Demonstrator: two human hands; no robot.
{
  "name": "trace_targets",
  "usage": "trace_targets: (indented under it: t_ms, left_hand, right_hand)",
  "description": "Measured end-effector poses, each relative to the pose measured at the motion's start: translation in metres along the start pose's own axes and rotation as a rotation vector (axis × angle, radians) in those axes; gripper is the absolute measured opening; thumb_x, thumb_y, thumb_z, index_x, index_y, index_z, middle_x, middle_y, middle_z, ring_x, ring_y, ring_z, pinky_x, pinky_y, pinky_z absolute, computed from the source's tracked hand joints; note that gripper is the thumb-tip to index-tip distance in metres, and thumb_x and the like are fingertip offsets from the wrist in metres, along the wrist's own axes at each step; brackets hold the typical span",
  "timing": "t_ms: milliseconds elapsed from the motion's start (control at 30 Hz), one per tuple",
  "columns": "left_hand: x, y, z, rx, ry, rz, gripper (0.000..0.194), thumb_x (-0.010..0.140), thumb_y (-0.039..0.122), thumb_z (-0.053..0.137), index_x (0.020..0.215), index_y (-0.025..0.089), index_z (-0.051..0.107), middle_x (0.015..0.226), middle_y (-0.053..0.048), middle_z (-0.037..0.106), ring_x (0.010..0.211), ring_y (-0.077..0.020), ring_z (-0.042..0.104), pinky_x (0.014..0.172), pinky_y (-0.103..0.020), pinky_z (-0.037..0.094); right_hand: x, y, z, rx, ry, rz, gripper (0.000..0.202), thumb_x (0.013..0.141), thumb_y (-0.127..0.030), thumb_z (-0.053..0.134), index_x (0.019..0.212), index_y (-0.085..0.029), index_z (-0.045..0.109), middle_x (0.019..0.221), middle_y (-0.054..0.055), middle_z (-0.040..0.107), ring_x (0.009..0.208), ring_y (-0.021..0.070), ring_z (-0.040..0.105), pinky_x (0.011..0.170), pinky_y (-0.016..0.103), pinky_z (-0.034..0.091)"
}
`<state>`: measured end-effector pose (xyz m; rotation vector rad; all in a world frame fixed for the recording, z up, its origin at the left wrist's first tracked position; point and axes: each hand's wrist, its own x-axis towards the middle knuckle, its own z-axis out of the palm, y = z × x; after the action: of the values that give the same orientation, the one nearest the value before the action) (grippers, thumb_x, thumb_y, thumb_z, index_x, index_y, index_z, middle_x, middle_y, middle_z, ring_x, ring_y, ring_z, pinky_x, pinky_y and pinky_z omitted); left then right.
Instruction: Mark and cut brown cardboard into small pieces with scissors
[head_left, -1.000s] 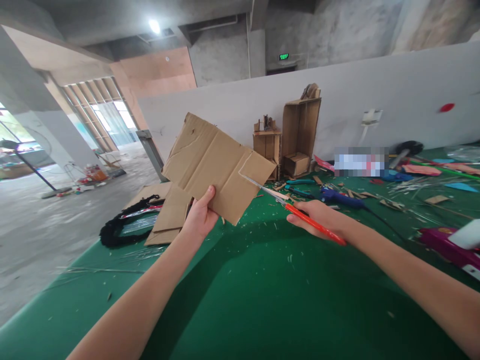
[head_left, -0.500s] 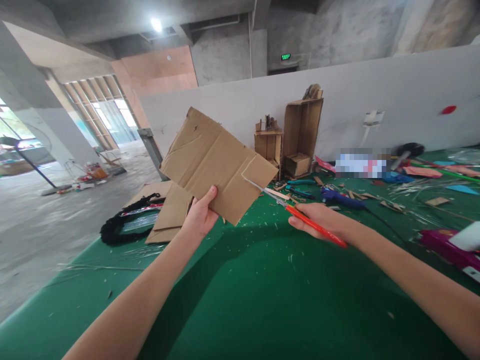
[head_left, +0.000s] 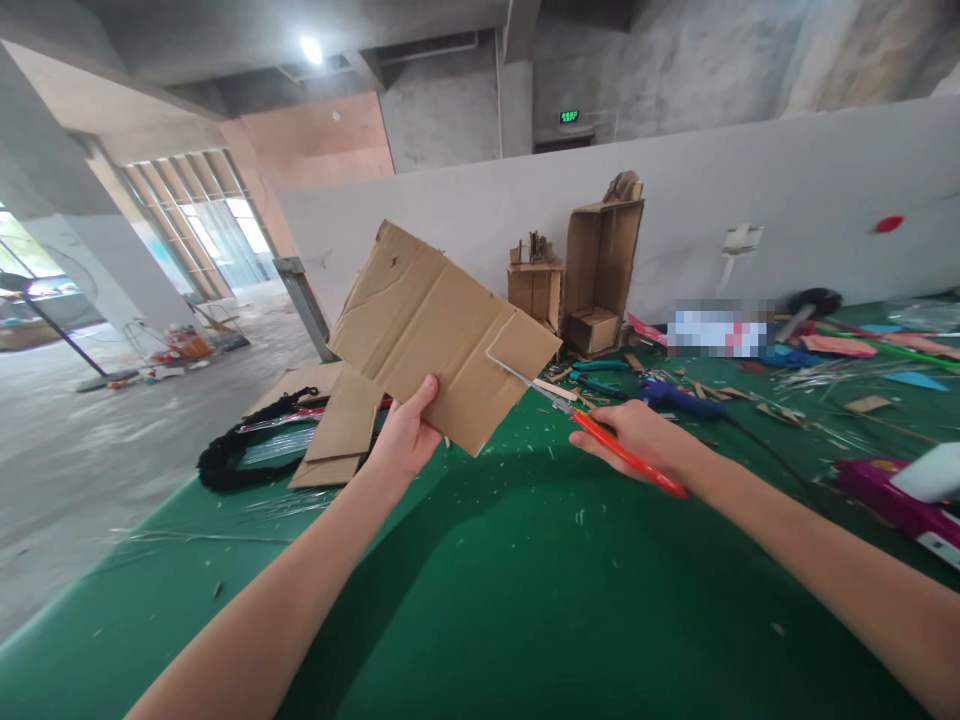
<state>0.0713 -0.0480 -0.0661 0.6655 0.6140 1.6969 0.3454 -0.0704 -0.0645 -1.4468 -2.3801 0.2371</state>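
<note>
My left hand [head_left: 409, 430] grips a flat brown piece of cardboard [head_left: 435, 335] by its lower edge, thumb on the near face. The cardboard is tilted and held up above the green table. In my right hand [head_left: 630, 435] is a pair of scissors with red handles [head_left: 626, 455]. Their blades [head_left: 551, 395] meet the cardboard's lower right edge, where a pale L-shaped line runs inward from the blades and turns up toward the top edge. Part of the blades is hidden by the cardboard, so how far they are apart is unclear.
Cardboard boxes [head_left: 604, 270] stand at the back by the white partition. Pliers [head_left: 600, 375], a blue glue gun [head_left: 686, 400] and scraps lie to the right. A magenta device [head_left: 885, 495] sits at far right. Folded cardboard [head_left: 337, 425] and a black fuzzy loop [head_left: 217, 460] lie left.
The cardboard and my left hand have shifted very slightly right and down. My right hand with the scissors has moved a little left; the blades stay at the same edge.
</note>
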Motion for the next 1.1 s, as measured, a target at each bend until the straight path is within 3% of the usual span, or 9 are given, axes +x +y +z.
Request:
trace_targets:
  t_ms: [300,700,1100]
  left_hand:
    - [-0.006,0.000,0.006,-0.021,-0.008,-0.014,0.025,0.075,0.006,0.062,0.097,0.018,0.064,0.092,-0.005,0.071,0.085,-0.0175,0.066,0.090,-0.035,0.050]
    - [-0.006,0.002,0.007,-0.028,-0.052,-0.011,0.026,0.075,0.007,0.063,0.099,0.019,0.064,0.093,-0.005,0.070,0.086,-0.0179,0.066,0.090,-0.035,0.050]
    - [-0.006,0.000,0.008,-0.045,-0.040,0.015,0.022,0.077,0.009,0.062,0.097,0.016,0.064,0.092,-0.004,0.071,0.088,-0.0170,0.066,0.093,-0.033,0.048]
  right_hand:
    - [0.004,0.010,0.007,-0.017,-0.035,-0.112,0.038,0.086,-0.055,0.036,0.073,-0.021,0.046,0.061,0.003,0.053,0.054,0.0186,0.052,0.052,0.031,0.038]
    - [0.001,0.001,0.006,-0.049,0.061,-0.076,0.036,0.085,-0.050,0.044,0.064,-0.021,0.050,0.055,0.001,0.054,0.051,0.0158,0.051,0.052,0.028,0.035]
    - [0.006,0.009,0.021,-0.252,0.174,-0.100,0.041,0.087,-0.050,0.039,0.059,-0.021,0.049,0.056,0.007,0.061,0.053,0.0220,0.061,0.051,0.029,0.033]
